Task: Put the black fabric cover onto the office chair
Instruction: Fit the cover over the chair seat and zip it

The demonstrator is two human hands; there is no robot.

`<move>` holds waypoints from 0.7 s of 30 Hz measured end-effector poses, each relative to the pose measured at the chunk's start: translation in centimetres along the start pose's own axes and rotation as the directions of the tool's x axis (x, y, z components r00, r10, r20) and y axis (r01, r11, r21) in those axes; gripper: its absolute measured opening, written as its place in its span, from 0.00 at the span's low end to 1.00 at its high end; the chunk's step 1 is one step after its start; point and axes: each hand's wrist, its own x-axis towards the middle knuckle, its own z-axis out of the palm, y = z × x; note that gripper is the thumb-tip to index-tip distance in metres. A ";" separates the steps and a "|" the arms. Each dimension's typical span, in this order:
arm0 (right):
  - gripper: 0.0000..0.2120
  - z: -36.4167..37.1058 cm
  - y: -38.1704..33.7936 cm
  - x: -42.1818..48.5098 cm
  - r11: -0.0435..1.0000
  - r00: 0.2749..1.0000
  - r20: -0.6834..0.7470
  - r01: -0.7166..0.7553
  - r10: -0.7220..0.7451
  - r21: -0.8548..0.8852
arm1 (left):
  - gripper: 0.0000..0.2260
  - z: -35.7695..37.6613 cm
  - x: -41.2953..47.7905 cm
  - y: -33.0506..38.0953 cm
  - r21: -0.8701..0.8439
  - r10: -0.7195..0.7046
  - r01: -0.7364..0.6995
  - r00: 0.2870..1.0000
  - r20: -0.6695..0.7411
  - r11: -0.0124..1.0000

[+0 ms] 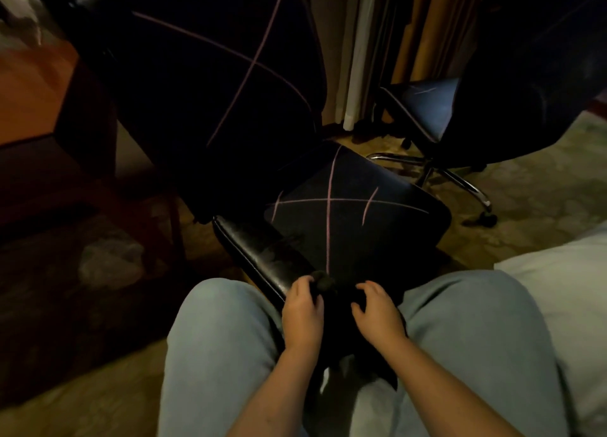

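You were fitting the black fabric cover (345, 206) over the office chair (262, 256) seat. It lay across the seat, with the left side showing bare leather. Your left grip (302, 308) clutched the bunched front hem, and your right grip (377, 315) curled onto the hem beside it. The next move, I judge, called for tugging the hem under the front edge.

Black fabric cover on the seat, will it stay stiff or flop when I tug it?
Probably floppy: the black fabric cover bunches into a wad at the left hand and hangs loose between the knees. Likely light too; it lies taut over the seat, so maybe stretchy.
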 end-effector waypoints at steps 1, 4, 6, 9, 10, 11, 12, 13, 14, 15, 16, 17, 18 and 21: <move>0.20 -0.1 0.1 -0.1 1.000 1.000 -0.021 -0.007 0.007 0.008 | 0.12 0.3 0.0 0.2 -0.002 -0.015 0.015 1.000 0.022 1.000; 0.19 0.1 0.0 -0.4 0.999 0.997 -0.079 0.012 -0.008 0.042 | 0.11 0.9 0.0 0.1 0.082 0.006 -0.012 0.998 0.069 0.997; 0.18 0.4 -0.3 -0.5 0.996 0.993 -0.107 0.051 -0.043 0.074 | 0.12 1.0 -0.1 -0.2 0.147 0.052 -0.060 0.997 0.056 0.987; 0.17 1.3 -1.6 -0.5 0.980 0.985 -0.111 0.148 -0.133 0.131 | 0.11 0.6 -0.2 -1.3 0.166 0.111 -0.106 0.994 -0.022 0.980; 0.17 1.7 -2.1 -0.5 0.974 0.980 -0.101 0.185 -0.172 0.135 | 0.12 0.2 -0.3 -1.7 0.153 0.098 -0.093 0.995 -0.028 0.984; 0.18 2.1 -2.8 -0.6 0.968 0.974 -0.079 0.219 -0.210 0.120 | 0.14 -0.2 -0.3 -2.1 0.140 0.075 -0.071 0.997 -0.025 0.988; 0.20 2.6 -3.5 -0.8 0.965 0.969 -0.047 0.248 -0.244 0.091 | 0.15 -0.6 -0.3 -2.5 0.133 0.048 -0.045 0.999 -0.020 0.990; 0.22 3.2 -4.1 -0.9 0.961 0.963 -0.010 0.270 -0.270 0.058 | 0.16 -0.9 -0.4 -3.0 0.136 0.024 -0.022 1.000 -0.014 0.991; 0.23 3.8 -4.6 -1.1 0.958 0.958 0.033 0.284 -0.285 0.027 | 0.17 -1.3 -0.4 -3.4 0.150 0.011 -0.010 1.000 -0.006 0.989; 0.25 4.2 -5.1 -1.3 0.958 0.955 0.073 0.287 -0.286 -0.001 | 0.17 -1.6 -0.5 -3.8 0.167 0.003 -0.003 1.000 0.004 0.986; 0.26 4.6 -5.5 -1.5 0.959 0.954 0.108 0.283 -0.278 -0.031 | 0.18 -1.8 -0.5 -4.2 0.178 -0.003 0.001 1.000 0.012 0.984; 0.27 4.9 -5.7 -1.6 0.958 0.954 0.128 0.280 -0.271 -0.063 | 0.18 -2.0 -0.6 -4.5 0.181 -0.008 0.005 1.000 0.018 0.983; 0.27 5.0 -5.7 -1.6 0.954 0.954 0.133 0.282 -0.269 -0.097 | 0.18 -2.2 -0.6 -4.8 0.187 -0.011 0.005 1.000 0.029 0.982; 0.23 4.9 -5.3 -1.1 0.937 0.951 0.086 0.306 -0.296 -0.169 | 0.20 -2.5 -0.8 -5.5 0.233 -0.019 0.001 0.997 0.075 0.972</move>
